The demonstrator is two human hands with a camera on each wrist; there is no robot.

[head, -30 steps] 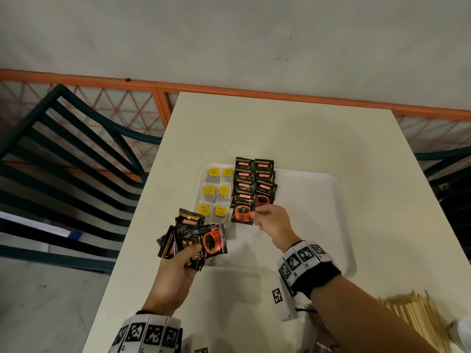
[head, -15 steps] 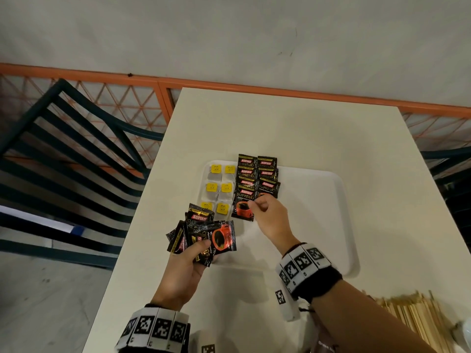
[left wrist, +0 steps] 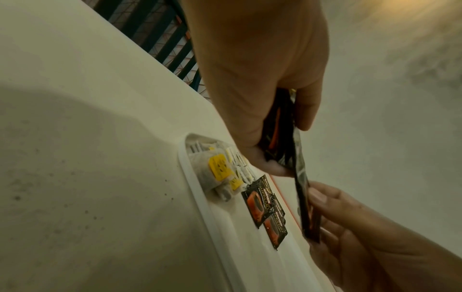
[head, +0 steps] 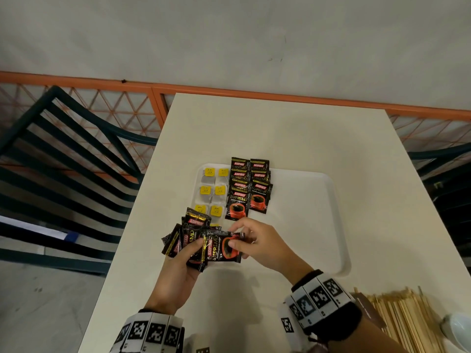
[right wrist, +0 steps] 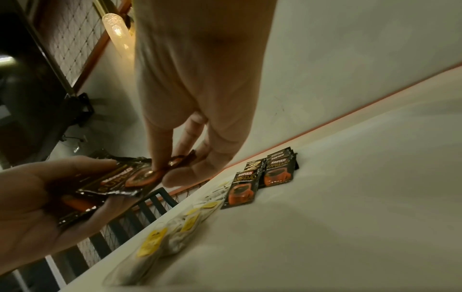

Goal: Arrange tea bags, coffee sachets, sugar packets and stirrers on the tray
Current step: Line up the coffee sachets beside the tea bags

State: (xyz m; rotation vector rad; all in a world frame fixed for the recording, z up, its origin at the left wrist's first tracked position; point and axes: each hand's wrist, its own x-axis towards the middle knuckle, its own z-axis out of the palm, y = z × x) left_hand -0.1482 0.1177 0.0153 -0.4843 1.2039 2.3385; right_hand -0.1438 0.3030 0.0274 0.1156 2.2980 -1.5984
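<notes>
Nearest the body, at the table's [head: 293, 138] right edge, lies a pile of wooden stirrers [head: 407, 319]; just ahead, the left hand [head: 178, 271] grips a fanned bunch of coffee sachets [head: 188, 240] above the tray's [head: 318, 212] near left corner; the right hand [head: 257, 244] pinches the top sachet [head: 221, 247] of that bunch between thumb and fingers; farther on the tray, two overlapping columns of sachets [head: 248, 187] lie beside tea bags [head: 212, 192] with yellow tags.

"KOPIKO SUPREMO" on black coffee sachets [head: 239, 197]
</notes>
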